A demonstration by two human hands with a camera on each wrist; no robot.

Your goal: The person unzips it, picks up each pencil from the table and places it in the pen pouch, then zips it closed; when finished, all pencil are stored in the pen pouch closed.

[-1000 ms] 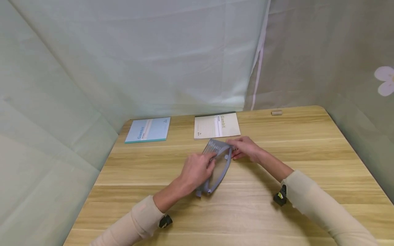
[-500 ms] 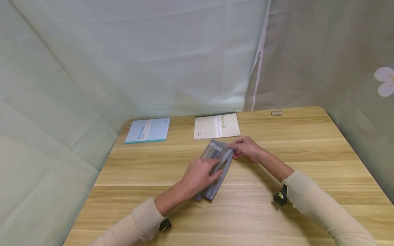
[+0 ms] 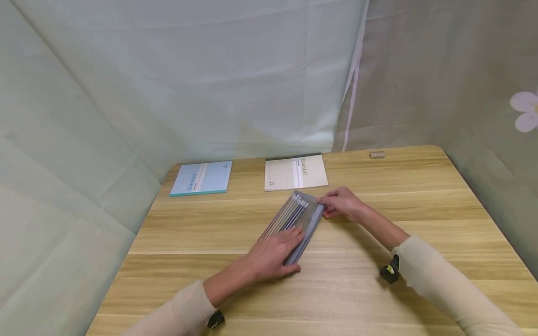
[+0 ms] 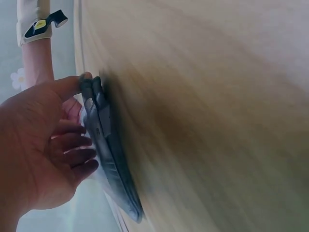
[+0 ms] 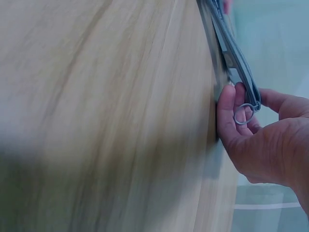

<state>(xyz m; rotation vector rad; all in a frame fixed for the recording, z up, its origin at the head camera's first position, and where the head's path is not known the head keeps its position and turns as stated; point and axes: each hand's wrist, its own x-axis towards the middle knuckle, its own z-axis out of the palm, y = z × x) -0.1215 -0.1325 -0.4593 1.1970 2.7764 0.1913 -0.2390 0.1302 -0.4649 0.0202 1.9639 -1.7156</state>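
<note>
A grey pencil case (image 3: 312, 215) with a see-through top lies slanted on the wooden table. Several slim pencils (image 3: 290, 212) show through it, side by side. My left hand (image 3: 271, 254) rests on the near part of the case, its fingers laid across the top and covering the pencils' lower ends. In the left wrist view, that thumb (image 4: 72, 86) touches the case's end. My right hand (image 3: 342, 203) pinches the far right corner between thumb and fingers. A small metal ring (image 5: 244, 114) hangs at that corner in the right wrist view.
At the back of the table (image 3: 399, 280) lie a blue notebook (image 3: 201, 177) on the left and a cream notebook (image 3: 294, 172) behind the pencil case. A small brown cylinder (image 3: 377, 154) lies near the back right edge. Fabric walls surround the table.
The case's gaping mouth has closed up and the case has flattened. My left hand has slid nearer along it, uncovering more pencils. My right hand has shifted slightly right, still holding the corner.
</note>
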